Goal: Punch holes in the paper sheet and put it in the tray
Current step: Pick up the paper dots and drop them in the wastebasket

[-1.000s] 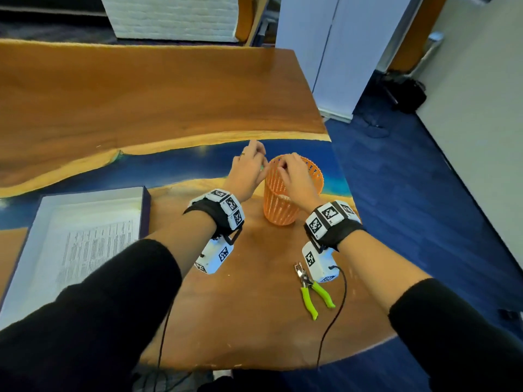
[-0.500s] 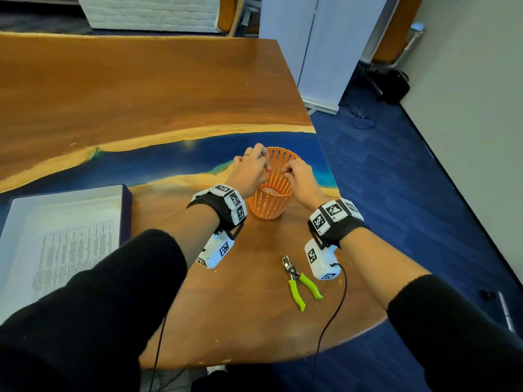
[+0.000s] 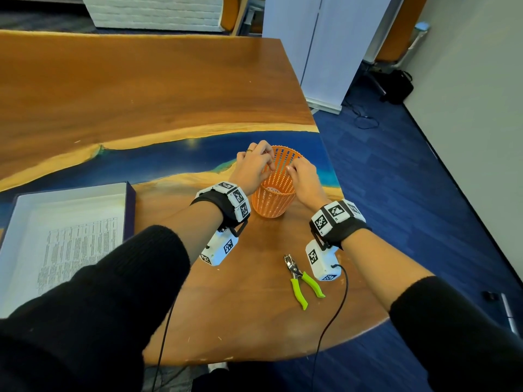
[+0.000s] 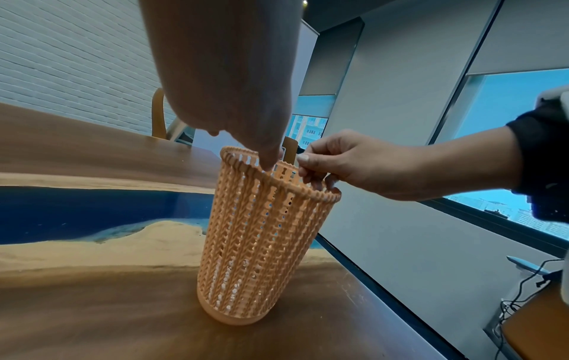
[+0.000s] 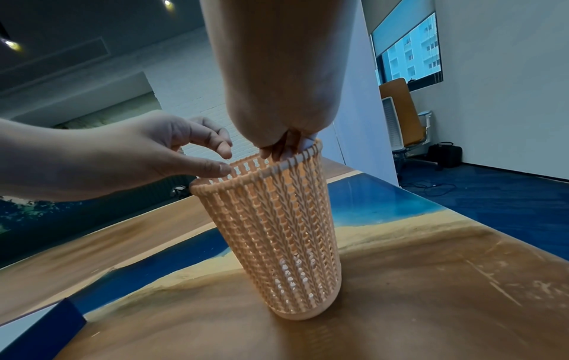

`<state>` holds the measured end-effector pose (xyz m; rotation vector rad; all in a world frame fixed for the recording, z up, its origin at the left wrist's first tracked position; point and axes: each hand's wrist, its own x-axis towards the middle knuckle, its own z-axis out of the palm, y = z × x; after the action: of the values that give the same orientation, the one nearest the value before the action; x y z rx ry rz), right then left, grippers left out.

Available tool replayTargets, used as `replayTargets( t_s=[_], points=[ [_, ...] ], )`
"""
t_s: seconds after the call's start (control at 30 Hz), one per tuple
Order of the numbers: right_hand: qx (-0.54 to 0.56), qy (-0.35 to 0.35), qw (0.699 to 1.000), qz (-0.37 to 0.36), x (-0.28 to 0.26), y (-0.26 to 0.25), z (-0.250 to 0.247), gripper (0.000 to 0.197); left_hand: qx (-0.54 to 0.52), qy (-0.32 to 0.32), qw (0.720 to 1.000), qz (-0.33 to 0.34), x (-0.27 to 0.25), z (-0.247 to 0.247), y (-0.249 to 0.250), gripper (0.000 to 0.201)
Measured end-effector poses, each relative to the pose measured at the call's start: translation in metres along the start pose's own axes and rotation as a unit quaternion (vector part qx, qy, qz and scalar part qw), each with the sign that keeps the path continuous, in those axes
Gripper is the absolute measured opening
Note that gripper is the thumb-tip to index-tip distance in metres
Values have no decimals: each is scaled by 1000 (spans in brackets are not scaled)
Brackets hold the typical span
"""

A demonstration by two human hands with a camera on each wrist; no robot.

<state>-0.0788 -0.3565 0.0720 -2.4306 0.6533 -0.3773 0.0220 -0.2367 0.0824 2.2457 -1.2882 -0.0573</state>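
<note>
The printed paper sheet (image 3: 79, 250) lies flat inside the white tray (image 3: 70, 198) with a dark blue wall, at the table's left. The hole punch (image 3: 300, 280), pliers with green handles, lies on the wood under my right wrist. Both hands hover over the mouth of an upright orange mesh basket (image 3: 273, 199). My left hand (image 3: 267, 162) has loosely curled fingers and its thumb (image 5: 215, 168) touches the rim, holding nothing. My right hand (image 3: 288, 168) presses thumb (image 4: 303, 158) against forefinger, and a small white scrap (image 5: 307, 142) shows at its fingertips just inside the rim.
Small white bits lie in the basket's bottom (image 4: 234, 287). The table's curved right edge (image 3: 336, 193) runs close behind the basket, with blue carpet beyond. Black cables (image 3: 342, 301) trail from both wrist cameras over the near edge.
My head view shifted, so the basket mouth now shows more from above. Both hands stay at the rim, their fingertips working slightly closer together over the opening.
</note>
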Motion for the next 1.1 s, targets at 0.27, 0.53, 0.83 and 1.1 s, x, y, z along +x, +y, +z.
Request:
replayTargets(
  t_s=[0.27, 0.53, 0.83, 1.1],
  points=[
    [-13, -13, 998, -57, -3, -8, -2, 20, 2, -7, 1000, 4, 1, 2, 1, 5],
    [-14, -12, 999, -43, -6, -7, -4, 22, 10, -21, 1000, 11, 2, 4, 4, 8],
    [-27, 1, 999, -34, -5, -15, -3, 15, 4, 3, 1000, 23, -2, 1, 0, 11],
    [-45, 60, 976, -205, -13, -73, 26, 12, 3, 90, 992, -92, -62, -21, -69, 14]
  ],
)
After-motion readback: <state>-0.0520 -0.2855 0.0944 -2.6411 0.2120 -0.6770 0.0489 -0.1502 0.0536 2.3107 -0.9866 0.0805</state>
